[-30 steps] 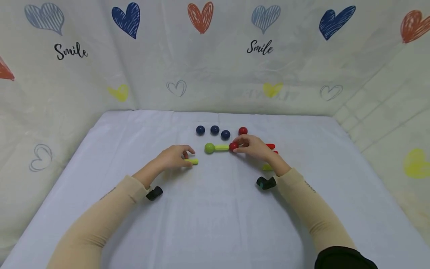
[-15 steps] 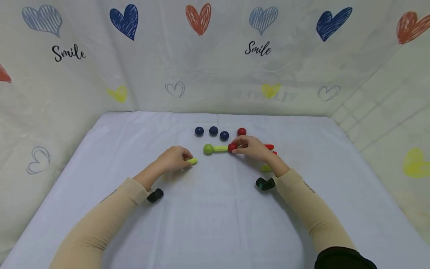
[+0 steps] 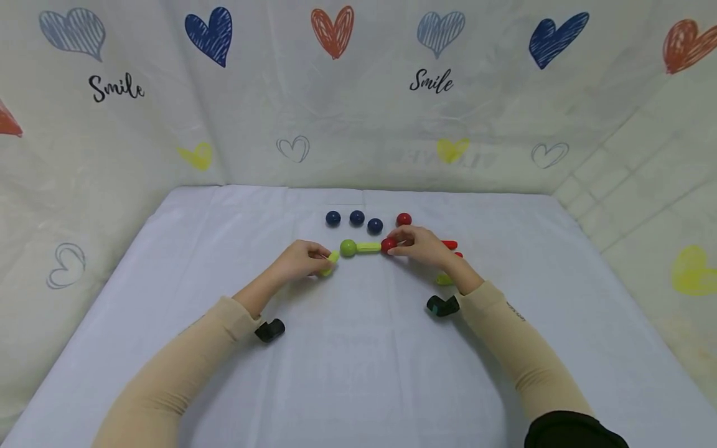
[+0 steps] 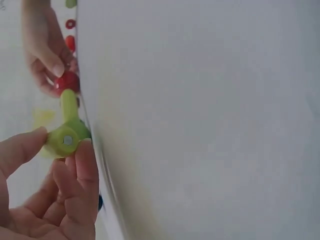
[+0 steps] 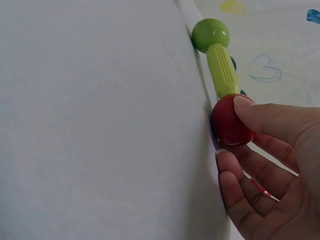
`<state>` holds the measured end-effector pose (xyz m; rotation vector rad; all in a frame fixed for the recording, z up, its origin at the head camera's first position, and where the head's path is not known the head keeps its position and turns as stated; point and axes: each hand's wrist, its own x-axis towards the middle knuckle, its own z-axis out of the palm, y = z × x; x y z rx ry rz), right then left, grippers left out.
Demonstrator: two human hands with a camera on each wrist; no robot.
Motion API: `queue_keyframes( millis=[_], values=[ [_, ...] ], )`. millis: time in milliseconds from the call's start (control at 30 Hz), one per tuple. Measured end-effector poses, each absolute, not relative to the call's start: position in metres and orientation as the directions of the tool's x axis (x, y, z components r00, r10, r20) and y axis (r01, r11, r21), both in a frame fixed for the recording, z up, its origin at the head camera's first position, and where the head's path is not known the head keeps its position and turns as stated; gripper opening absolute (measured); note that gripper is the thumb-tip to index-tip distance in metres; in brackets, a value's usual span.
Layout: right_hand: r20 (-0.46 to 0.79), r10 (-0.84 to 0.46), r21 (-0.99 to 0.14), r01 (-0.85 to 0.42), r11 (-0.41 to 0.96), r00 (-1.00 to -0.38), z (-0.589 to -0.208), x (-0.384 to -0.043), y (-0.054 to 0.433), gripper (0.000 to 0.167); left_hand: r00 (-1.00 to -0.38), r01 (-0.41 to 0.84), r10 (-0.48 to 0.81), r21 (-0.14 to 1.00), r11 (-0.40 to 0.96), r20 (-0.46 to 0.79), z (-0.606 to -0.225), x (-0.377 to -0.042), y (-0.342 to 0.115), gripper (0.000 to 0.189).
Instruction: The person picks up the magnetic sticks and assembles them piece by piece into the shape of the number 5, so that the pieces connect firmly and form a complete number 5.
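My left hand (image 3: 302, 260) pinches a yellow-green magnetic rod (image 3: 330, 265) between thumb and fingers, tilted, just left of a green ball (image 3: 348, 248). A round metal tip on the rod (image 4: 67, 140) faces the left wrist camera. In the head view I cannot tell whether rod and ball touch. Joined to the green ball is a second yellow-green rod (image 5: 223, 70), which runs to a red ball (image 5: 231, 121). My right hand (image 5: 280, 165) grips that red ball, thumb on one side and fingers beneath.
Several dark blue balls, one being a blue ball (image 3: 356, 218), lie behind the joined pieces, with another red ball (image 3: 404, 219). Red rods (image 3: 450, 244) and a yellow-green piece (image 3: 444, 280) lie partly hidden by the right arm. Black wrist devices (image 3: 442, 305) hang at both cuffs.
My left hand has picked up the rod and brought it right toward the green ball, turning it from lying flat to a steeper tilt. My right hand stays on the red ball.
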<state>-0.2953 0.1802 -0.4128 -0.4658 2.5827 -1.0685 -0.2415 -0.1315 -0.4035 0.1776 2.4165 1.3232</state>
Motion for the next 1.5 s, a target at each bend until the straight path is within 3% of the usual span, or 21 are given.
queue_keyframes(
  millis=[233, 633, 767, 1033, 1500],
  values=[
    [-0.154, -0.4, -0.72, -0.175, 0.672, -0.904, -0.413, -0.295, 0.18, 0.039, -0.904, -0.216, 0.263, 0.891, 0.4, -0.337, -0.408, -0.242, -0.12, 0.041],
    [-0.14, -0.413, -0.715, -0.196, 0.671, -0.9, -0.409, -0.294, 0.181, 0.041, -0.854, -0.428, 0.21, 0.871, 0.241, -0.477, -0.415, -0.251, -0.103, 0.05],
    [-0.14, -0.417, -0.72, -0.197, 0.665, -0.898, -0.409, -0.294, 0.182, 0.041, -0.849, -0.436, 0.231, 0.877, 0.202, -0.475, -0.415, -0.251, -0.1, 0.048],
    [-0.128, -0.426, -0.731, -0.205, 0.651, -0.896, -0.408, -0.297, 0.184, 0.041, -0.882, -0.33, 0.235, 0.89, 0.314, -0.409, -0.412, -0.252, -0.099, 0.041],
    [-0.143, -0.425, -0.723, -0.199, 0.662, -0.894, -0.411, -0.295, 0.18, 0.04, -0.863, -0.357, 0.232, 0.866, 0.35, -0.449, -0.414, -0.255, -0.097, 0.041]
  ],
)
